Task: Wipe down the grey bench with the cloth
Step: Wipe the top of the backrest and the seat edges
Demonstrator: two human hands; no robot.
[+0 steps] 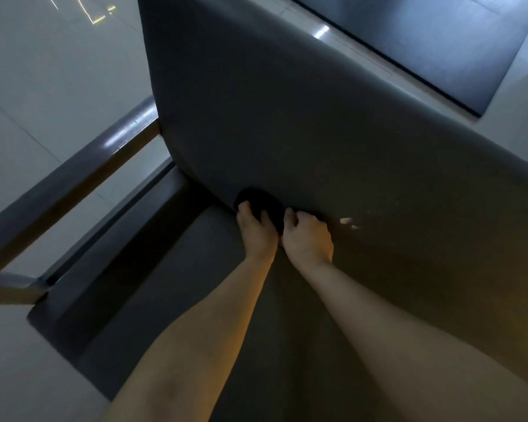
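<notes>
The grey bench fills the view, its padded backrest (287, 117) rising ahead and its seat (177, 269) below. A dark cloth (261, 201) is bunched at the crease where seat meets backrest. My left hand (256, 233) presses on the cloth's left side with fingers spread over it. My right hand (308, 236) grips the cloth's right edge with curled fingers. Most of the cloth is hidden beneath both hands.
An armrest (83, 172) with a wooden underside runs along the bench's left end. Pale tiled floor (43, 71) lies beyond it. A dark panel (424, 41) stands behind the backrest at top right. A small light patch (346, 221) marks the backrest right of my hands.
</notes>
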